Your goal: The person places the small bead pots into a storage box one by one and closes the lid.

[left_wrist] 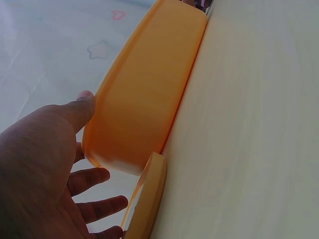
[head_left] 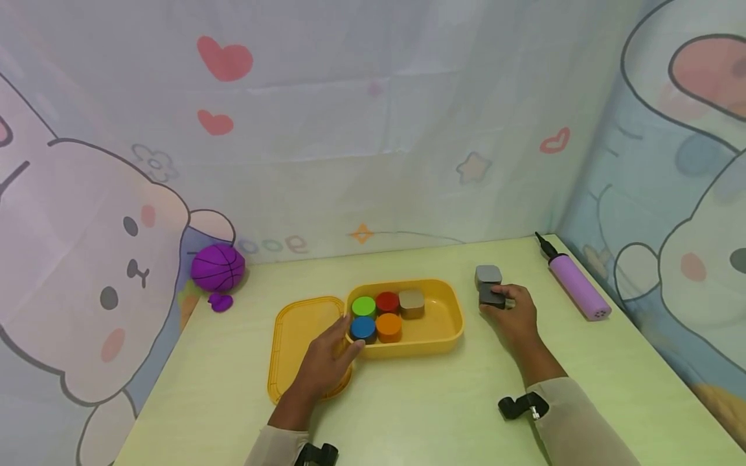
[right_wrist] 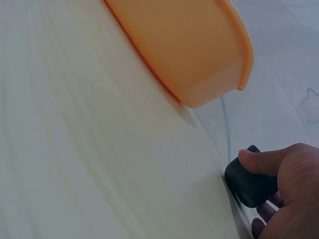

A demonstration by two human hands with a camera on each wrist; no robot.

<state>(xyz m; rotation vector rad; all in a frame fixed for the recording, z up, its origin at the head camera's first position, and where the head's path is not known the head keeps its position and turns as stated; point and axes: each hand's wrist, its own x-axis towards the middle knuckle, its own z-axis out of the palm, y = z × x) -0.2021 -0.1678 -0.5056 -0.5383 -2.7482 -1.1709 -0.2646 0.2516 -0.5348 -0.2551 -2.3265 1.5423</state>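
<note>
My left hand [head_left: 324,361] rests at the left front corner of a yellow plastic box [head_left: 445,346]. In the left wrist view its thumb touches the box rim and the other fingers are spread past the corner. Inside the box sit a green round block [head_left: 364,306], a red one [head_left: 387,302], a blue one [head_left: 363,328], an orange one [head_left: 389,328] and a beige rounded-square block [head_left: 412,303]. Right of the box, my right hand [head_left: 519,317] pinches a black rounded block [right_wrist: 249,181] between thumb and fingers, close over the table. A grey block [head_left: 488,274] stands just behind it.
The yellow lid [head_left: 291,349] lies left of the box, partly under my left arm. At the back left are a purple ball [head_left: 218,267] and a small purple duck [head_left: 221,302]. A lilac hand pump [head_left: 579,287] lies at the right edge. Printed cloth walls surround the table [head_left: 419,414].
</note>
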